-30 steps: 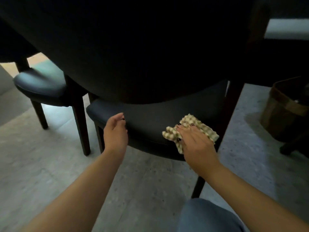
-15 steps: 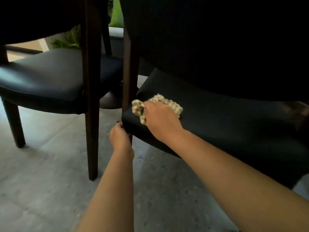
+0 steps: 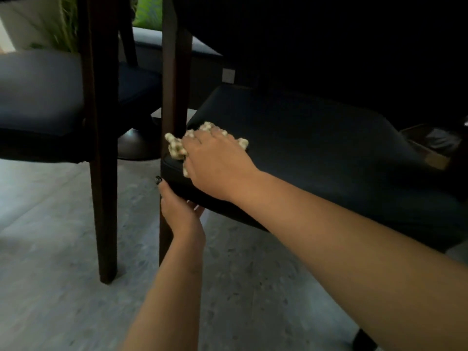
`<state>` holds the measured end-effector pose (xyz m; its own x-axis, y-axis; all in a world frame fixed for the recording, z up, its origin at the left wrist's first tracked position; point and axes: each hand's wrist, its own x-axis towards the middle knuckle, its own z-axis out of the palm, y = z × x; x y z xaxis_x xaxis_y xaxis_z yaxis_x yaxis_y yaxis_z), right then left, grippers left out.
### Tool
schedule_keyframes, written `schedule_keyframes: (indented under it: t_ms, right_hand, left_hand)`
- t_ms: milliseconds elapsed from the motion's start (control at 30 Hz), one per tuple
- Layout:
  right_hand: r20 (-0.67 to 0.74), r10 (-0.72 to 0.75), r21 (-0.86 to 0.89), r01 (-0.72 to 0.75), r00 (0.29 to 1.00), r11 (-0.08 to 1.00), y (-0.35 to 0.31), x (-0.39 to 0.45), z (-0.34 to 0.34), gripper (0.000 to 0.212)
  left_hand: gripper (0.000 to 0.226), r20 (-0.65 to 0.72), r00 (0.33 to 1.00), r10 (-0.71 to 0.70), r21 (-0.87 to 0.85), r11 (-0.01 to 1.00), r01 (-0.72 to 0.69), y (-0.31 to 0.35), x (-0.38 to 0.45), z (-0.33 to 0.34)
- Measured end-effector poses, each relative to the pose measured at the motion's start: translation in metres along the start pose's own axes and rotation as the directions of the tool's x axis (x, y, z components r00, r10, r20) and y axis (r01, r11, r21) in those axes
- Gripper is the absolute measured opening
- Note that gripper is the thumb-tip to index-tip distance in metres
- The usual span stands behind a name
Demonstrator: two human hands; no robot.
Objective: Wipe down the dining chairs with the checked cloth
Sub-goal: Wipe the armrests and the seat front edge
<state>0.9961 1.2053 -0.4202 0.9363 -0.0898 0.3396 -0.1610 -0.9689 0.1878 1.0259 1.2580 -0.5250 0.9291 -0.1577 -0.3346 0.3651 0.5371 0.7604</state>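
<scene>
1. A second dining chair stands at the far left on the grey speckled floor. Its dark padded seat catches a dull sheen, and one dark wooden leg runs down to the floor.
2. Behind that chair, green plant leaves show at the top left, blurred.
3. The left hand is under the front left corner of the near chair's seat. The thumb, with a dark-painted nail, curls up over the seat's edge and the fingers go beneath it, so the hand grasps the corner.
4. The near dining chair fills the middle and right, with a dark, smooth upholstered seat. A dark wooden post rises at the seat's left corner, and the backrest above is almost black.
5. The checked cloth is bunched into a lump on the seat's left corner, just beside the post. It is cream with a small darker check, and its folds bulge out on both sides of the hand.
6. The right hand lies on top of the cloth with fingers bent over the bunch, pressing it to the seat and gripping it.
7. At the far right, beyond the seat's edge, a brown container shows in shadow; what it holds is too dim to tell.
</scene>
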Motion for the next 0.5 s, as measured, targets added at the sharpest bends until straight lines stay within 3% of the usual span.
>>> schedule_keyframes:
  t_ms: [67, 233, 333, 400, 500]
  right_hand:
    - [-0.021, -0.084, 0.041, 0.084, 0.996, 0.996, 0.005, -0.003, -0.002, 0.039]
    - [0.103, -0.250, 0.083, 0.242, 0.963, 0.967, 0.028, -0.049, -0.025, 0.043]
    - [-0.095, -0.352, 0.066, 0.359, 0.931, 0.931, 0.053, -0.097, -0.025, 0.040]
    - [-0.166, -0.279, 0.124, 0.301, 0.946, 0.946, 0.055, -0.098, -0.020, 0.039]
    - [-0.072, -0.057, 0.296, 0.076, 0.996, 0.952, 0.027, -0.053, -0.025, 0.039]
  left_hand:
    - [0.052, 0.052, 0.997, -0.055, -0.005, 0.998, 0.055, 0.004, -0.011, 0.001]
    - [0.045, 0.207, 0.960, -0.186, -0.082, 0.975, 0.207, 0.016, -0.052, 0.001]
    - [0.045, 0.244, 0.948, -0.204, -0.077, 0.970, 0.229, 0.021, -0.060, 0.004]
    - [0.045, 0.239, 0.953, -0.189, -0.072, 0.975, 0.211, 0.022, -0.066, 0.005]
    - [0.045, 0.231, 0.954, -0.191, -0.089, 0.972, 0.216, 0.017, -0.076, 0.008]
